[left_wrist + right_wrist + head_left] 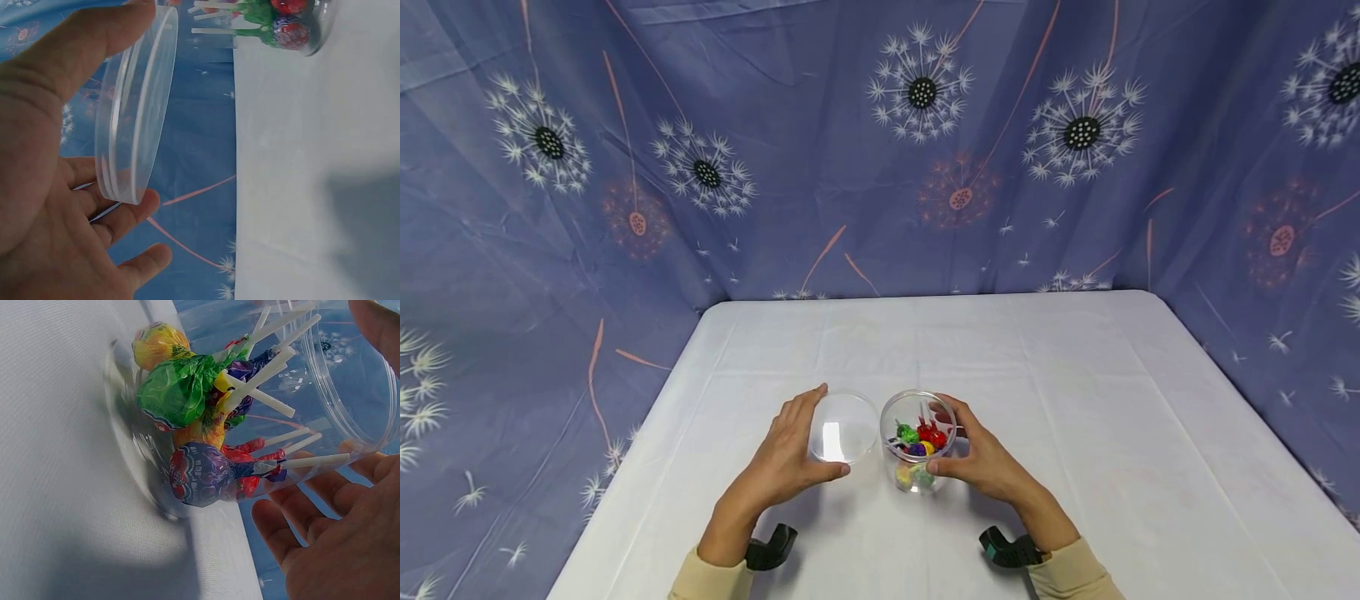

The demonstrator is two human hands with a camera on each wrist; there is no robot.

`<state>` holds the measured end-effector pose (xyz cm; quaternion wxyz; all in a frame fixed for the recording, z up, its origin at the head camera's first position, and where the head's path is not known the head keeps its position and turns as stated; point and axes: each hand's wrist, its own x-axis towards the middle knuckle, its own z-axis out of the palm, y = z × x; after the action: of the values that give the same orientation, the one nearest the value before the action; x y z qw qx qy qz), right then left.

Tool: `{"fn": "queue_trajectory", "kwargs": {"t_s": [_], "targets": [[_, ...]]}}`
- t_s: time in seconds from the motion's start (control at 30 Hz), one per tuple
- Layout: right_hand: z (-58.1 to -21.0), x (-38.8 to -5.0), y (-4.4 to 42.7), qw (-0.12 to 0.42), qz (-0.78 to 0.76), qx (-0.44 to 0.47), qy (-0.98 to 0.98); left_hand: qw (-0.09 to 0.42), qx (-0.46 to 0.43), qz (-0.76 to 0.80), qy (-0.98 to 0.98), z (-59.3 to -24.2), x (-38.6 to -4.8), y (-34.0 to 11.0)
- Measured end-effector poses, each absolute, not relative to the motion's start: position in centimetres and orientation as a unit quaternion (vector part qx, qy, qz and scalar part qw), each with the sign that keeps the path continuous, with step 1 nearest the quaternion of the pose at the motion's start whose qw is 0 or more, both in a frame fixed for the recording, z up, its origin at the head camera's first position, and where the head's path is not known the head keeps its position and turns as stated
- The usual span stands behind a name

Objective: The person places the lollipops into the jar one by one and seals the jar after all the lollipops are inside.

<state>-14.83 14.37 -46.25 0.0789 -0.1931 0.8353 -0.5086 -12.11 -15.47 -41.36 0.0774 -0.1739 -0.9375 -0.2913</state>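
Note:
In the head view my left hand [786,458] holds a clear round plastic lid [844,407] by its edge, thumb on one side and fingers on the other. The left wrist view shows the same lid [145,119] clear of the white tabletop. Just to its right, my right hand [992,467] grips a clear plastic jar [882,427] near its uncovered rim. Several wrapped lollipops [178,394] lie inside, green, red, yellow and purple, their white sticks pointing towards the mouth. The jar's base is at the tabletop; whether it bears on it I cannot tell.
A white cloth covers the table [940,342]. Blue curtains [820,167] with dandelion prints hang behind it and along both sides. A dark curved wrist mount [771,547] sits on the left wrist, and another mount [1009,550] on the right.

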Motion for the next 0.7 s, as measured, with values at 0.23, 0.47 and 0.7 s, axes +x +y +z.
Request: {"fn": "queue_trajectory", "kwargs": {"t_s": [0.23, 0.47, 0.7], "targets": [[-46.4, -14.8, 14.4, 0.079, -0.509, -0.192, 0.835, 0.059, -0.184, -0.34, -0.92, -40.3, -12.1, -15.4], [-46.3, -14.8, 14.5, 0.077, -0.513, -0.189, 0.834, 0.035, -0.209, -0.402, -0.891, -39.5, -12.8, -15.1], [-46.4, -14.7, 14.4, 0.085, -0.519, -0.182, 0.831, 0.016, -0.229, -0.42, -0.878, -38.6, -13.8, -13.6]]}}
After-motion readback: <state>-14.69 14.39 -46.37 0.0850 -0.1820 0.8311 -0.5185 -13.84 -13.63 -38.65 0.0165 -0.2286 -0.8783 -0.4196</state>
